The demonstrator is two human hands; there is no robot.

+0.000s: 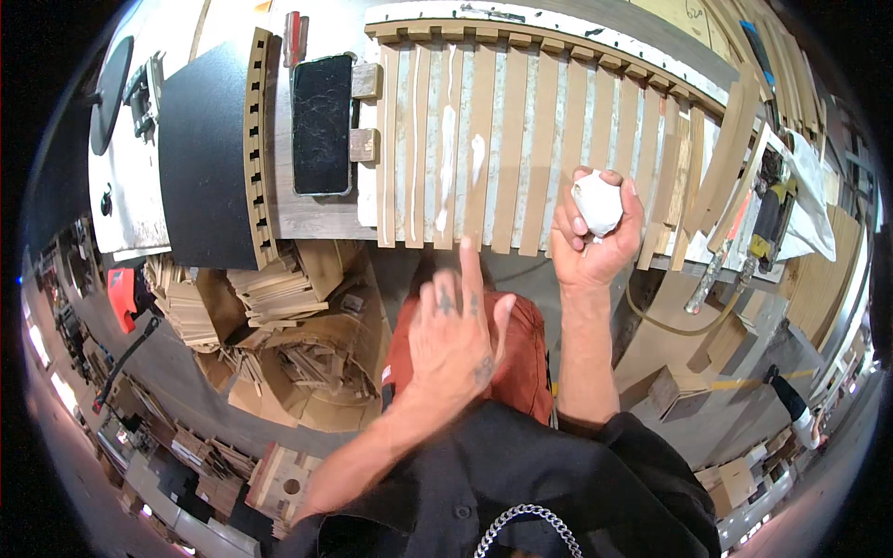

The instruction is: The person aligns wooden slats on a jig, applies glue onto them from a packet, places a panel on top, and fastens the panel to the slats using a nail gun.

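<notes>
Several tan wooden slats lie side by side, running away from me, with narrow pale gaps between them. White streaks that look like wet glue run along the slats at the left. My left hand is open, its index finger stretched toward the near end of a slat and the other fingers loosely bent. Whether the fingertip touches the wood I cannot tell. My right hand is closed around a white bottle, seen end-on above the slats to the right.
A notched rail crosses the slats' far ends. Left of them lie a cracked phone, wooden blocks and a dark curved panel. Cardboard boxes of offcuts stand below. A hose and an air tool are at right.
</notes>
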